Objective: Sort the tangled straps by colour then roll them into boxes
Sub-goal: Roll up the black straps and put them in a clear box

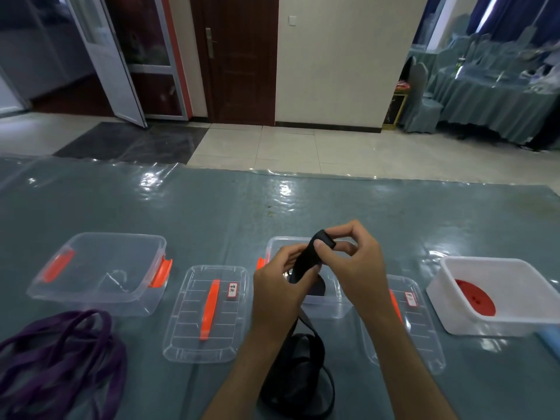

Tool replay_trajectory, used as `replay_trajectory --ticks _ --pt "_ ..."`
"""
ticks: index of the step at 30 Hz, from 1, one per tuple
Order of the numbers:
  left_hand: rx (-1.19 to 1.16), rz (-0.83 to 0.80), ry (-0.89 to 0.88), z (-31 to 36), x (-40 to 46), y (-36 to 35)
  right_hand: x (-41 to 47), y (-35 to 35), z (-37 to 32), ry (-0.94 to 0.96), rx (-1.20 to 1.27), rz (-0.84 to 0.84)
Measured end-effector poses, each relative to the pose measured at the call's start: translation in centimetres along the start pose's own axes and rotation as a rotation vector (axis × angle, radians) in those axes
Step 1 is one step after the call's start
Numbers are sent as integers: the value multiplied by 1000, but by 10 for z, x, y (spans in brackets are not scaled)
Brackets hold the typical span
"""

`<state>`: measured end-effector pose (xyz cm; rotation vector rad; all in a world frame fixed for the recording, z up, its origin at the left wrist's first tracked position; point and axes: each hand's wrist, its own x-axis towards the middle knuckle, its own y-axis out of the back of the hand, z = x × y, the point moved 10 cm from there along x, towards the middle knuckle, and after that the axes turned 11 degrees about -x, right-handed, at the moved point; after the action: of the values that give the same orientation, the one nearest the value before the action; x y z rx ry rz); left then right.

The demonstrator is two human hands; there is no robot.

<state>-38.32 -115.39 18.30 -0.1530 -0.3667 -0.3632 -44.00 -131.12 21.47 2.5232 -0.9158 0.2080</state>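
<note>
We've got both hands clamped on the flat black webbing strap: right hand pinches its folded top end, left hand grips just below. Strap runs steeply down toward us, w/ slack piled on the tabletop, above the middle clear plastic box.

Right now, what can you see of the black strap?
The black strap is flat woven webbing. Both hands pinch its upper end above the middle clear box: the left hand lower down, the right hand at the folded tip. From there it hangs to a loose pile at the table's near edge.
</note>
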Motion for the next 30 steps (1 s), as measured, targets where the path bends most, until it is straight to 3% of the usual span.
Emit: replay_trajectory --ticks 6,10,13,18,21,24,30 --pt "94 -121 -31 -1 3 -3 -4 1 11 -38 36 -8" --pt "173 -107 -174 15 4 -5 -8 6 12 -46 72 58" --pt "134 -111 -135 10 6 -3 -10 9 16 -96 125 78" --pt "120 -124 -151 10 8 -3 -17 -6 48 -333 268 -54" --pt "59 -15 -139 6 8 1 -26 -26 63 -410 265 -178" --pt "17 49 -162 -5 5 0 -29 -32 70 -444 304 -165" --pt "16 -45 -94 -30 -1 -12 -29 -30 81 -511 366 -152"
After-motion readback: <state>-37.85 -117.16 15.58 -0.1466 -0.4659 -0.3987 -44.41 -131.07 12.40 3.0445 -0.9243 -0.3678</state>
